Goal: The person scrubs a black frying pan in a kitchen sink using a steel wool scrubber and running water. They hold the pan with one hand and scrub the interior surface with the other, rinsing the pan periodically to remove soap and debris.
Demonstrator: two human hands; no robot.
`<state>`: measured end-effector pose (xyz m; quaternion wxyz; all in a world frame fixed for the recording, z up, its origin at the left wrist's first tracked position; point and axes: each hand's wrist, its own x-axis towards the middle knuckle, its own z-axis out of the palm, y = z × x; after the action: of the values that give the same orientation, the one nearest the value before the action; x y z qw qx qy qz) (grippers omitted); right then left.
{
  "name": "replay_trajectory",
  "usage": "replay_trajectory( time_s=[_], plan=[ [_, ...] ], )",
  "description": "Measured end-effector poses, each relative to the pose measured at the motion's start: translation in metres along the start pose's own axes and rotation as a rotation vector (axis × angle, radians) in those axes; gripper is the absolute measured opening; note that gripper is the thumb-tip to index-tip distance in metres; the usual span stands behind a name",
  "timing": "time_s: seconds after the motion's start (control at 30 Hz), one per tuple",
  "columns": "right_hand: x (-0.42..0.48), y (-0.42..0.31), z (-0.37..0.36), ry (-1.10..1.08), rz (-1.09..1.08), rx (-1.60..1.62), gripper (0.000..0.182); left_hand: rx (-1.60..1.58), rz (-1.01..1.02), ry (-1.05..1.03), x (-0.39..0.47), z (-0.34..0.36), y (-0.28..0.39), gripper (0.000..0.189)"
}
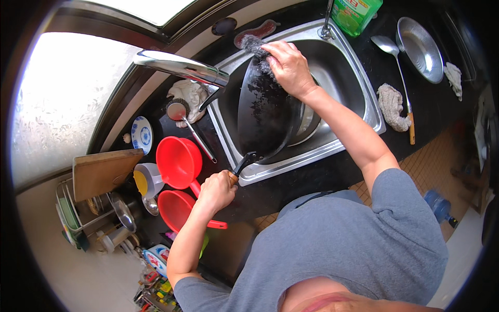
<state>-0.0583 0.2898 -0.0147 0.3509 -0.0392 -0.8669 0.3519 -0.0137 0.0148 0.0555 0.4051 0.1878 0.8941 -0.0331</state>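
Note:
My left hand (219,190) grips the wooden handle (234,178) of a dark wok (267,117). The wok stands tilted on its side in the stainless steel sink (343,93). Against the far rim of the wok, my right hand (288,68) presses a grey scrubbing cloth (255,46), which is bunched under the fingers. Dark wet patches mottle the wok's surface near the cloth. Behind it a round metal vessel (312,124) lies partly hidden in the sink. The chrome faucet (183,68) reaches over the sink's left edge.
Left of the sink are a long-handled brush (195,134), two red dippers (179,158), a patterned plate (141,134) and a wooden cutting board (105,171). To the right lie a metal spatula (399,70), a rag (391,105) and a metal basin (420,50). A green detergent bottle (354,15) stands behind.

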Motion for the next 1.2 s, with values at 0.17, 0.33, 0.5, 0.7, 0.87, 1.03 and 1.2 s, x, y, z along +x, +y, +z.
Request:
replay_trajectory(
  time_s=[0.17,0.33,0.5,0.7,0.87,1.03,1.2],
  plan=[
    [-0.042,-0.061,-0.005,-0.123,-0.358,0.107,0.024,-0.031,0.012,0.043,-0.004,0.007,0.001,0.025],
    [0.000,-0.020,-0.004,-0.171,-0.238,0.073,0.024,0.001,0.033,0.069,-0.007,0.012,0.005,0.024],
    [0.008,-0.001,-0.010,-0.165,-0.110,-0.001,0.022,-0.020,0.083,0.107,-0.005,0.017,0.008,0.023],
    [-0.029,-0.044,-0.009,-0.218,-0.432,0.000,0.021,0.006,0.063,0.105,-0.010,0.019,0.011,0.023],
    [0.030,0.078,0.006,-0.323,0.082,0.088,0.026,-0.016,0.046,0.049,-0.004,0.014,0.012,0.026],
    [0.039,0.108,0.018,-0.455,0.307,0.193,0.036,-0.031,0.022,-0.011,-0.005,0.014,0.015,0.028],
    [0.024,0.128,-0.005,-0.395,0.318,0.244,0.033,-0.217,0.115,-0.195,-0.011,0.012,0.030,0.038]
  ],
)
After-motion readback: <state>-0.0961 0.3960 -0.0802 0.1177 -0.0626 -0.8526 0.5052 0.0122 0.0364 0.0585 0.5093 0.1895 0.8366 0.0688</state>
